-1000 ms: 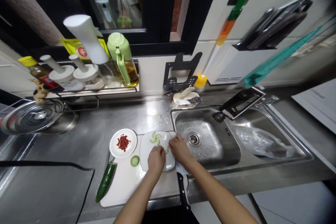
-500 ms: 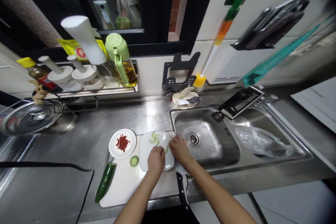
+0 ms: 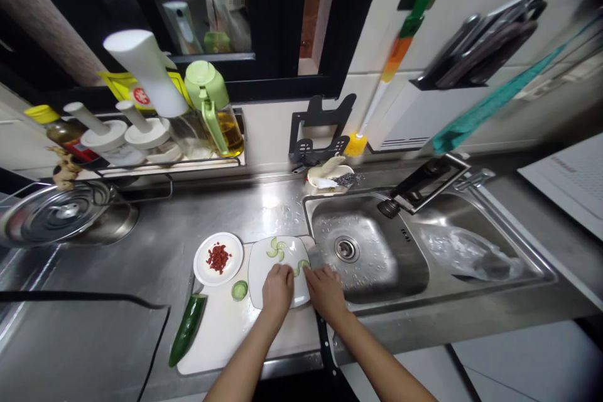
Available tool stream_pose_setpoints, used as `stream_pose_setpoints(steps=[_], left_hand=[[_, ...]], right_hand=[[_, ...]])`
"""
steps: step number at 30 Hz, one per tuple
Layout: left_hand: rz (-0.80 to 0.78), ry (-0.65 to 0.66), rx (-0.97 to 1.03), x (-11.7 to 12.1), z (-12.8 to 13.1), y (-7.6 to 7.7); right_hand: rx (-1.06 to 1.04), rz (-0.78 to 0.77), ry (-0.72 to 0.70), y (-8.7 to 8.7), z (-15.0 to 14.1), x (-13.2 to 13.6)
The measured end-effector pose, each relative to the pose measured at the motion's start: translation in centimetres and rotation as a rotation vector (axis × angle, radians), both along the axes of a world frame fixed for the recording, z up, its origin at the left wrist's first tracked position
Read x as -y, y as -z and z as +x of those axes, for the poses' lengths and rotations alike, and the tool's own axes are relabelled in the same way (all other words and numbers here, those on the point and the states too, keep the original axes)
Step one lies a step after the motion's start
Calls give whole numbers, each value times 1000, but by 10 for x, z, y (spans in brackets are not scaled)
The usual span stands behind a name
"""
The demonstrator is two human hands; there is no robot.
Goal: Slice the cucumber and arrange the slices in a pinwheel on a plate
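Note:
A white square plate lies on a pale cutting board, with several thin cucumber slices in a curved group near its far edge. My left hand is over the plate, fingers closed in a pinch; what they hold is hidden. At the plate's right side, my right hand has its fingertips closed at a cucumber slice. A short cucumber piece and a long cut cucumber lie to the left. Red chopped bits sit on a round white plate.
A black-handled knife lies partly beneath my right forearm. On the right is a steel sink with a plastic bag in the far basin. Bottles and an oil jug stand on a rack behind; a lidded pot is at left.
My right hand has shifted slightly down and toward the plate, its fingertips now at the slice on the right side. My left hand stays nearly in place, still pinched.

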State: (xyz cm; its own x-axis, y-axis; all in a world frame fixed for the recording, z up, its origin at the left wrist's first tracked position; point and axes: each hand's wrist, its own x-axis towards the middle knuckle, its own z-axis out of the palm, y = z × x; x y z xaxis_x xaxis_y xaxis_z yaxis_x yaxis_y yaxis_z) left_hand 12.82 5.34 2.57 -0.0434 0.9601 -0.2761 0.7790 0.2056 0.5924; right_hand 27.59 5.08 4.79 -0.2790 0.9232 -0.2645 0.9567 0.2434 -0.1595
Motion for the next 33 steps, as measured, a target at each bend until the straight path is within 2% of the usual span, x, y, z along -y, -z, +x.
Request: stream_pose_setpoints(steps=[13,25,30,33], left_hand=[[14,0,-2,0,0,-2],[-4,11,-3,-1,-1,-9],[55,20,56,3,-12,-12],[121,-30,85,10,-27,-16]], right_hand=[[23,-8,23,5,-2,1],[1,-16,48,-4,-7,0],[-48,-30,77,-13,-12,-1],[-73,-36,86,-19,-17,-1]])
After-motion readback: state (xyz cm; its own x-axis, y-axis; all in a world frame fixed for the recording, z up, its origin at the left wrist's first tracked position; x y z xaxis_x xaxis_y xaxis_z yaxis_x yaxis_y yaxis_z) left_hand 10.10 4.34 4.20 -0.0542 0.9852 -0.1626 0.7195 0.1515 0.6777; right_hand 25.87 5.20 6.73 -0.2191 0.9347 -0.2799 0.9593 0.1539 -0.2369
